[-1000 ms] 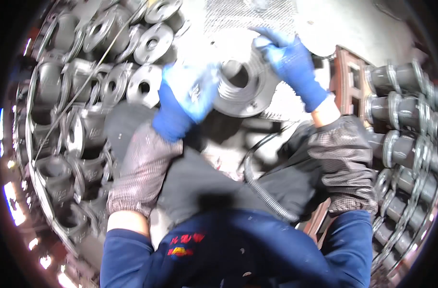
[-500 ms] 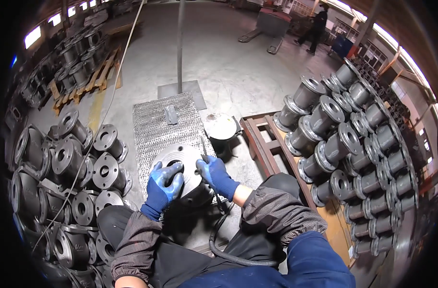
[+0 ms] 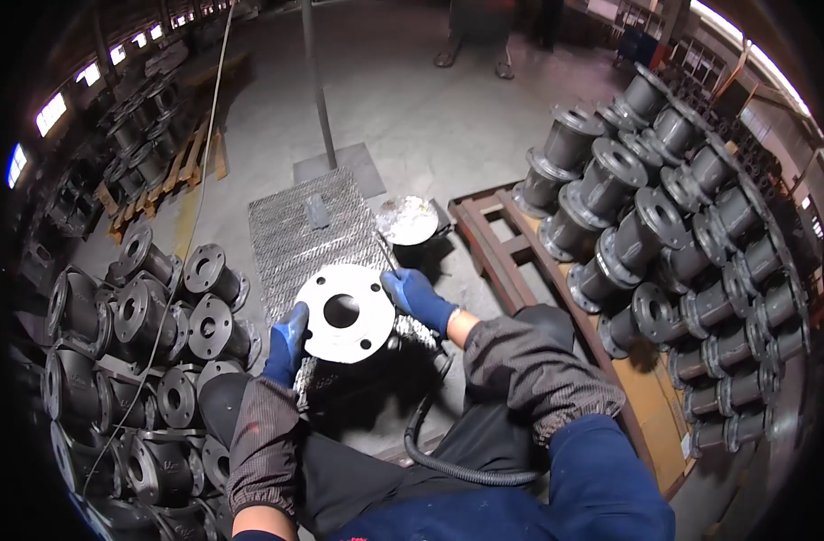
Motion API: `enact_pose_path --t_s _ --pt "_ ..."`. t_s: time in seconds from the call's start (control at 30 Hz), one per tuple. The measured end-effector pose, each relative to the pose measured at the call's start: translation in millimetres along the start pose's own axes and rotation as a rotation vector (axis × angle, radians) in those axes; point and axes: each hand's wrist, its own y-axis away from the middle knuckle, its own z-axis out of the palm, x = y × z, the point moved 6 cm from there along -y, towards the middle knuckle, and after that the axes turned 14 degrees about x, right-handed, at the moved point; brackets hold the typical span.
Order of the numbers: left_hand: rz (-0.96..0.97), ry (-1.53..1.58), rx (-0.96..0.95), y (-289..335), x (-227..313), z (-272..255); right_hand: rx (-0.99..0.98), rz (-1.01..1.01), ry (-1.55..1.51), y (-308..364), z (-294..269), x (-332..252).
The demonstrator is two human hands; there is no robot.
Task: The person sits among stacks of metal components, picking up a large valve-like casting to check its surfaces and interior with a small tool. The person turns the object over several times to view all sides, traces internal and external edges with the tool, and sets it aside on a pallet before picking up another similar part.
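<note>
A flanged metal pipe fitting (image 3: 326,339) is between my two hands, its bright round face with a central bore and bolt holes turned up toward me. My left hand (image 3: 288,345), in a blue glove, grips the left rim of the flange. On the upper right rim is my gloved right hand (image 3: 416,298), its fingers closed at the edge. A thin dark rod shows just beyond that hand; whether the hand touches it I cannot tell. Below the flange, the fitting's body is lost in shadow. Under it lies a textured metal-topped bench (image 3: 290,230).
A small grey block (image 3: 317,212) lies on the bench. Beside it stands a round pan (image 3: 406,221). Grey flanged fittings (image 3: 164,397) crowd the left; more are stacked on a pallet (image 3: 495,252) at right. A black hose (image 3: 416,433) curves by my legs. A post (image 3: 318,90) rises ahead.
My left hand has moved from the bore to the flange's left rim. The flange face has tipped and looks much brighter. My right hand has shifted slightly along the rim. The view has shifted.
</note>
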Motion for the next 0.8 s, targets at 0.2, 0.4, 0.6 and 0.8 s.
enact_pose_path --t_s 0.2,0.4,0.6,0.8 --pt "0.233 -0.086 0.027 8 23 -3 -0.058 0.103 -0.03 -8 13 -32" --pt "0.206 -0.007 -0.08 56 53 37 0.009 0.493 -0.265 40 -32 -38" --pt "1.032 -0.541 -0.386 70 108 119 0.137 0.709 -0.47 52 -125 -46" --pt "0.75 -0.249 -0.529 9 131 245 0.259 0.122 -0.112 -20 -224 -40"
